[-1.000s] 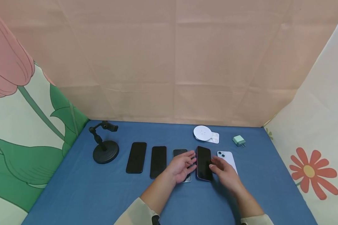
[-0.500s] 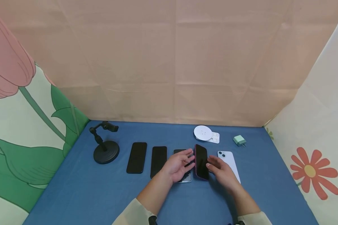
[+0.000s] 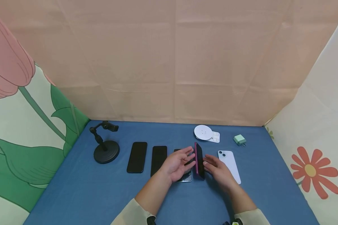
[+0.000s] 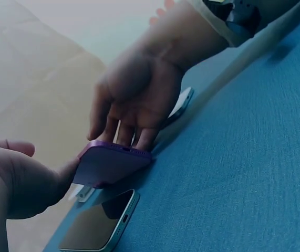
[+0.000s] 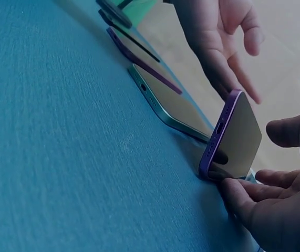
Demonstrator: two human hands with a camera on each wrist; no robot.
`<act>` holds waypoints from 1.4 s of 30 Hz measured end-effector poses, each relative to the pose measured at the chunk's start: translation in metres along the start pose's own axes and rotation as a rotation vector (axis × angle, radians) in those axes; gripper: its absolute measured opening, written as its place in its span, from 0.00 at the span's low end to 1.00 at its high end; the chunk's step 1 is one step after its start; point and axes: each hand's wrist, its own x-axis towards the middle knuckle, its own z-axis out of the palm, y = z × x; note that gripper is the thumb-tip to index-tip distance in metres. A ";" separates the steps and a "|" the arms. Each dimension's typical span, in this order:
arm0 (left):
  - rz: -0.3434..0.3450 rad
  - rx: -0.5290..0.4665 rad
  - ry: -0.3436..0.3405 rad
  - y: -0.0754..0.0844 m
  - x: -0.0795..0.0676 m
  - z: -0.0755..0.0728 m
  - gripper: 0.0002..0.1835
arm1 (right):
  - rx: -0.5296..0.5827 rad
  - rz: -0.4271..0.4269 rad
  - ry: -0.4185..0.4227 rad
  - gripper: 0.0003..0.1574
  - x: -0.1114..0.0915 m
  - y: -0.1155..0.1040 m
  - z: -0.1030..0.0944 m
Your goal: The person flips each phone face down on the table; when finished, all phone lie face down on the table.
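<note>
In the head view, the left grip hides much of the pale-edged phone, while the view's bottom edge cuts off both pale sleeves.

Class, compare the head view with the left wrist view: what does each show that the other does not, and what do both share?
Only the head view shows the black stand and the mint charger.

Only the left wrist view shows the port in the bottom edge of the tilted phone and the palm side of the right hand.

Both share the left hand, a phone lying flat and the blue surface.
</note>
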 end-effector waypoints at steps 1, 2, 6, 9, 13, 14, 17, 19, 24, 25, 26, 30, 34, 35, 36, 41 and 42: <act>0.000 0.000 0.001 0.000 0.000 0.000 0.32 | 0.012 0.003 -0.003 0.36 0.000 0.000 0.000; 0.003 0.002 0.001 0.001 -0.001 0.001 0.31 | 0.024 0.004 -0.006 0.37 0.000 0.000 0.001; 0.005 -0.001 -0.006 0.002 -0.001 0.003 0.31 | 0.070 0.011 -0.005 0.37 0.002 0.002 0.003; 0.005 -0.012 -0.011 0.003 -0.001 0.005 0.31 | 0.098 0.018 -0.004 0.36 0.003 0.002 0.005; 0.014 -0.020 -0.019 0.002 -0.002 0.007 0.31 | 0.114 0.019 -0.017 0.35 0.004 0.002 0.008; 0.017 -0.023 -0.021 0.002 -0.002 0.008 0.31 | 0.116 0.018 -0.019 0.35 0.004 0.002 0.008; 0.024 -0.025 -0.024 0.000 -0.001 0.009 0.31 | 0.118 0.015 -0.024 0.35 0.004 0.001 0.008; 0.022 -0.025 -0.022 0.000 -0.001 0.010 0.31 | 0.112 0.008 -0.027 0.35 0.003 0.000 0.007; 0.002 -0.032 -0.010 0.000 0.000 0.012 0.31 | 0.100 -0.026 -0.026 0.36 -0.001 -0.007 0.005; -0.001 -0.034 -0.008 0.001 0.000 0.012 0.30 | 0.103 -0.031 -0.022 0.36 -0.001 -0.008 0.005; 0.000 -0.032 -0.009 0.000 0.000 0.013 0.30 | 0.102 -0.037 -0.017 0.35 -0.002 -0.010 0.005; 0.001 -0.025 -0.014 0.000 0.000 0.014 0.30 | 0.105 -0.059 -0.004 0.35 -0.003 -0.013 0.003; 0.000 -0.013 -0.028 -0.003 0.001 0.015 0.32 | 0.100 -0.084 0.018 0.35 -0.004 -0.016 0.001; -0.003 -0.013 -0.033 -0.003 0.001 0.015 0.33 | 0.096 -0.085 0.025 0.35 -0.005 -0.016 0.000; -0.005 -0.014 -0.039 -0.004 0.001 0.015 0.34 | 0.085 -0.085 0.033 0.34 -0.005 -0.017 0.000; -0.017 -0.037 -0.047 -0.006 0.003 0.015 0.36 | 0.058 -0.068 0.052 0.33 -0.006 -0.017 -0.002; -0.015 -0.040 -0.045 -0.007 0.003 0.015 0.36 | 0.052 -0.064 0.054 0.33 -0.007 -0.017 -0.002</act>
